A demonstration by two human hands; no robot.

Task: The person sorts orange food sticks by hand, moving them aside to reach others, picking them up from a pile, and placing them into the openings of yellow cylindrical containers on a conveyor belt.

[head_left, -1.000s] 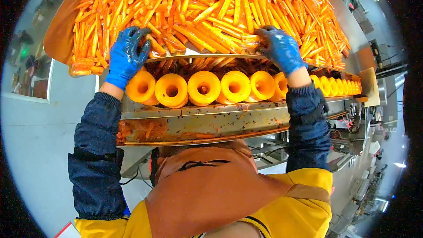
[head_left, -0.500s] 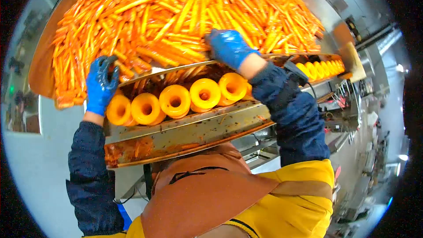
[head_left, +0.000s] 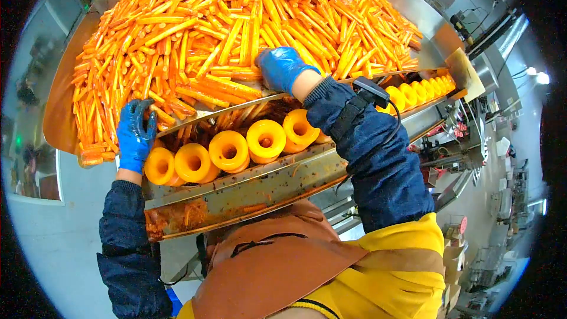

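A large heap of orange, sauce-coated food sticks [head_left: 195, 35] fills a metal tray [head_left: 62, 103] in front of me. At its near left edge is my left hand [head_left: 136, 136], in a wet blue glove. Its thumb and fingers are apart, beside the end of a stick and just above the leftmost yellow funnel [head_left: 159, 166]. My right hand [head_left: 286, 71], also blue-gloved, rests on the heap near the middle of the tray's front lip. Its fingers curl down among the sticks, so the fingertips and anything in them are hidden.
Several yellow funnels [head_left: 229, 151] stand in a row below the tray lip, continuing right [head_left: 422, 90] past my right forearm. A sauce-stained metal ledge [head_left: 254, 192] runs in front of them. A dark device [head_left: 372, 90] is strapped to my right sleeve. Equipment stands along the right side.
The view has shifted, so the tray and funnels appear lower. My right hand has slid slightly left over the sticks. My left hand stays at the tray's left edge.
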